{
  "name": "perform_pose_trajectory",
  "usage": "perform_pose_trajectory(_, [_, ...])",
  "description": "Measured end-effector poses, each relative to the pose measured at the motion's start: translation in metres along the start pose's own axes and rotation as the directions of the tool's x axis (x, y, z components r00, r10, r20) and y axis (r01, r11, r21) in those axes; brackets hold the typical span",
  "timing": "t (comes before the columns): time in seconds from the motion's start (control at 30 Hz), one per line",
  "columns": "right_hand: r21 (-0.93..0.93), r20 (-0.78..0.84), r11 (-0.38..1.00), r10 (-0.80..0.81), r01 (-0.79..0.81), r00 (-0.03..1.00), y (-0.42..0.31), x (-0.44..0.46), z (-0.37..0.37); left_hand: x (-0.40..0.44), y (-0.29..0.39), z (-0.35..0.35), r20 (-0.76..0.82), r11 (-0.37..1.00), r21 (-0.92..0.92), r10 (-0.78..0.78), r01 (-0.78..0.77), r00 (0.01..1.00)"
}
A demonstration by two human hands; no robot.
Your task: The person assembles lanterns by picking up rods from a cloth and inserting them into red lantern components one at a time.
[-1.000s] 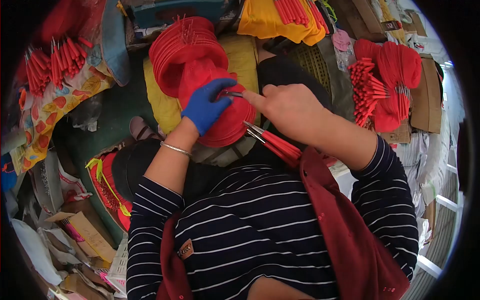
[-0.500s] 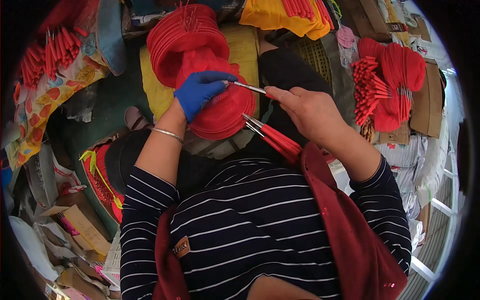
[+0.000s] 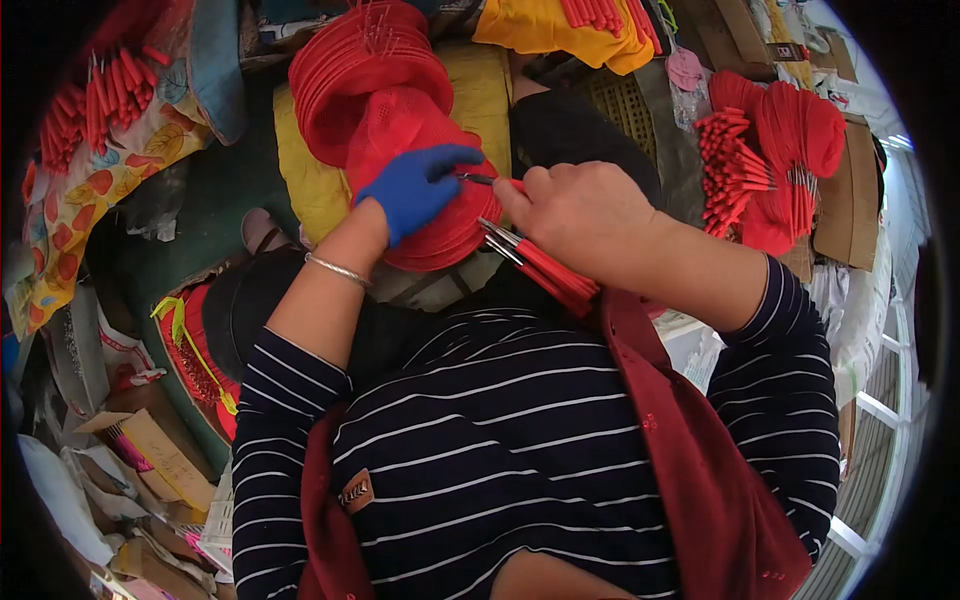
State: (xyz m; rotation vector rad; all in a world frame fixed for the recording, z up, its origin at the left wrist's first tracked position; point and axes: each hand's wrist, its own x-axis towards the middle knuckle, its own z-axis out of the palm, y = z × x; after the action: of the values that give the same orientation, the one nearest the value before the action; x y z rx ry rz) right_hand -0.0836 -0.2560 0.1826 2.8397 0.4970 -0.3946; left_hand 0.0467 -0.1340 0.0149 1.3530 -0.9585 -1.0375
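My left hand [image 3: 412, 192], in a blue glove, is closed on the red mesh [image 3: 385, 130] of a round, disc-like piece; its fingertips are partly hidden. Below it, several similar mesh rounds [image 3: 440, 250] overlap in a stack. In my right hand [image 3: 580, 215] is a thin metal rod with a red handle [image 3: 481, 179], its tip at the fingers of the glove. Just under that hand, a bundle of red-handled rods [image 3: 545, 270] rests against my lap, metal ends pointing up and left. A taller stack of red mesh rounds [image 3: 345, 80] stands beyond the left hand.
More red-handled pieces [image 3: 735, 165] and folded red mesh [image 3: 800, 125] lie on the right by cardboard [image 3: 845, 195]. At the upper left, red sticks [image 3: 118, 95] sit on a leaf-patterned cloth [image 3: 150, 150]. A yellow cloth [image 3: 565, 35] is at the top, an opened box [image 3: 165, 455] lower left.
My right hand has moved left, bringing the rod closer to the gloved hand, so less of its metal shows. The left thumb has lifted slightly away from the rod.
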Motion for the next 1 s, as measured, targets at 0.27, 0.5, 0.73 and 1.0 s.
perform_pose_trajectory(0.27, [0.295, 0.186, 0.955, -0.013, -0.043, 0.982, 0.029, 0.036, 0.011, -0.014, -0.017, 0.024, -0.199, 0.926, 0.357, -0.048, 0.119, 0.979])
perform_pose_trajectory(0.5, [0.214, 0.015, 0.967, 0.136, -0.136, 0.991, -0.018, 0.017, 0.028, -0.007, 0.004, 0.022, -0.272, 0.814, 0.473, -0.228, 0.336, 0.935])
perform_pose_trajectory(0.73, [0.715, 0.401, 0.667, -0.148, -0.208, 0.904, 0.044, -0.006, 0.014, -0.021, 0.021, -0.006, 0.080, 0.906, 0.408, -0.160, 0.114, 0.984])
perform_pose_trajectory(1.0, [0.147, -0.165, 0.733, 0.680, -0.664, 0.714, 0.252, 0.077, 0.134, 0.000, 0.030, -0.057, -0.602, 0.676, 0.704, 0.406, 0.216, 0.687])
